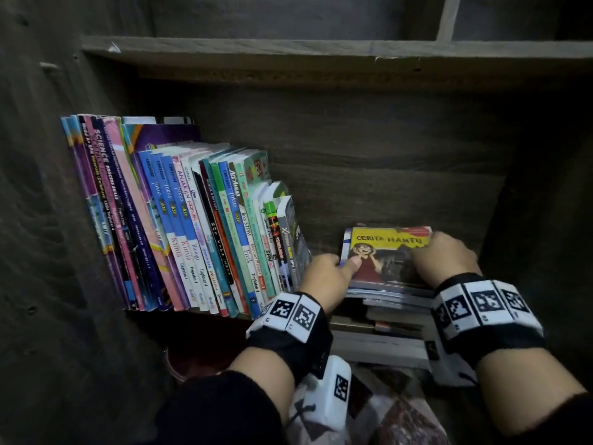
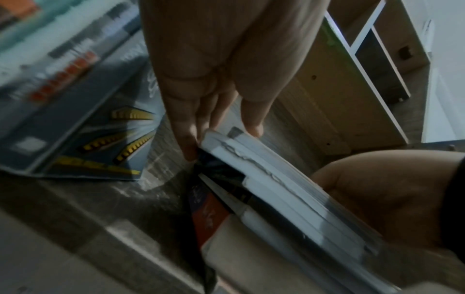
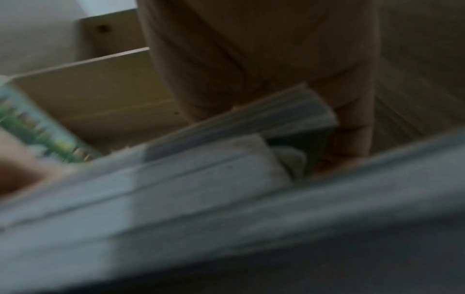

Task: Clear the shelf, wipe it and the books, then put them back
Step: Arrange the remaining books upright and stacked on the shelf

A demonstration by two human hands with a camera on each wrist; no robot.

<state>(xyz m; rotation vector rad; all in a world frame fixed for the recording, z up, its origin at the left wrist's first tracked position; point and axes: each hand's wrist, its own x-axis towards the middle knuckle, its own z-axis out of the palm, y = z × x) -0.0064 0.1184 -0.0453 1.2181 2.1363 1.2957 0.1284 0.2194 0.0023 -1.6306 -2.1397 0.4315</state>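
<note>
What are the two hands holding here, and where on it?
Both grip the flat stack of books topped by the yellow Cerita Hantu book: left hand at its left edge, right hand at its right edge.

The shelf (image 1: 369, 149), across the upper half of the head view, looks like dark wood-grain board, matt, with pale chipped edges. The row of books (image 1: 179, 226) at left has glossy printed paper covers. The stack (image 1: 390, 303) at lower right shows a shiny yellow cover on top and matt grey-white page edges below. The wristbands (image 1: 481, 313) at lower right look like black knit cloth carrying smooth white plastic marker blocks.
</note>
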